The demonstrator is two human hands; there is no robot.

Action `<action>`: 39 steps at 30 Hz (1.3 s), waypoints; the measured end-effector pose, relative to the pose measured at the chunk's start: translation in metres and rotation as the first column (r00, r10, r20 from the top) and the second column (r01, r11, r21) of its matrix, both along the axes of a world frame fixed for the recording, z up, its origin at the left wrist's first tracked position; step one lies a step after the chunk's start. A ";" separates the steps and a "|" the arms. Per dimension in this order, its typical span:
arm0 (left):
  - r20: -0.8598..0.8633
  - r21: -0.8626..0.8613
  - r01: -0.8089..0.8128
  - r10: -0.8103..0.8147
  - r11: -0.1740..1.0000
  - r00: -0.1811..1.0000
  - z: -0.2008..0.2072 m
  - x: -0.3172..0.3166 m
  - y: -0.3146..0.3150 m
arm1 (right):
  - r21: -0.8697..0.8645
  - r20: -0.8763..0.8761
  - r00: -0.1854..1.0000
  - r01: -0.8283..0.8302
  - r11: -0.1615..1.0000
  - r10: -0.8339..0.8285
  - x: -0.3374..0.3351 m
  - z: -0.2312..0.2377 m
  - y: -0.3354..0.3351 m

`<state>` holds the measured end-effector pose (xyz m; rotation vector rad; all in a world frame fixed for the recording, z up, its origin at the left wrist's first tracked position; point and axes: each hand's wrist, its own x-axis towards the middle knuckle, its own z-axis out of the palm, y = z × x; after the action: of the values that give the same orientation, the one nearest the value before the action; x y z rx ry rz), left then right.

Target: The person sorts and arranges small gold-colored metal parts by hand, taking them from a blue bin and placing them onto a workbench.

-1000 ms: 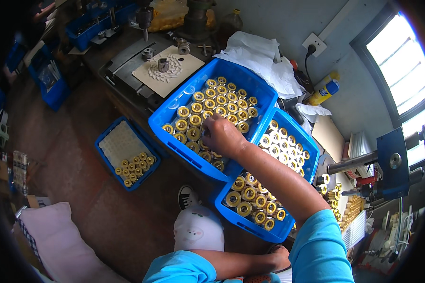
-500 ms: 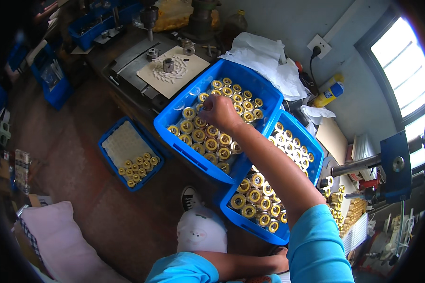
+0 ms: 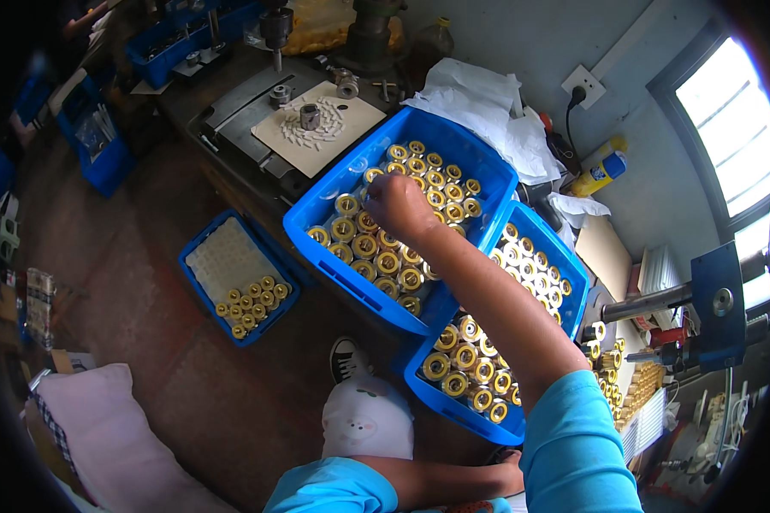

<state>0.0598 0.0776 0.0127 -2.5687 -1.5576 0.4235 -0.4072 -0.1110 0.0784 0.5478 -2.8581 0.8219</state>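
Observation:
My right hand (image 3: 399,208) reaches into the larger blue bin (image 3: 358,291), over rows of upright silver cylindrical parts with brass-coloured ring tops (image 3: 364,247). Its fingers are closed and pointed down among the parts; whatever they grip is hidden behind the hand. Across my lap lies my left forearm, and my left hand (image 3: 511,475) shows only partly beside the right sleeve, its fingers out of sight. A second blue bin (image 3: 462,412), full of similar parts, sits beside the first, partly covered by my right arm.
A smaller blue bin (image 3: 239,339) with brass-topped parts stands lower left. Behind the big bin, a machine table carries a board (image 3: 293,154) with small white pieces around a metal part. A lever machine (image 3: 717,299) stands at right, near brass parts (image 3: 646,385).
The whole view has shifted slightly. My right hand stays over nearly the same parts in the big bin, its fingers still closed. My left arm has not visibly moved.

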 end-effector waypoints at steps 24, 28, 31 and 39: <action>-0.102 -0.002 0.037 -0.037 0.999 0.994 -0.057 0.039 0.031 | 0.094 0.000 0.996 -0.084 0.992 0.085 0.040 0.012 -0.001; 0.492 -0.308 -0.268 0.395 0.913 0.776 -0.078 0.060 0.042 | -0.128 0.038 0.995 -0.087 0.988 0.092 0.028 0.012 -0.004; 0.655 -0.505 -0.303 0.587 0.808 0.476 -0.084 0.067 0.050 | -0.149 0.030 0.999 -0.035 0.988 0.040 0.015 0.005 -0.017; 0.615 -0.509 -0.298 0.583 0.808 0.531 -0.073 0.065 0.051 | -0.066 0.015 1.000 -0.024 0.998 0.025 -0.005 -0.005 -0.022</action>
<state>0.1244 0.1287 -0.0599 -2.7082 -2.6883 -0.5123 -0.4120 -0.1332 0.0730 0.5718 -2.8323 0.9253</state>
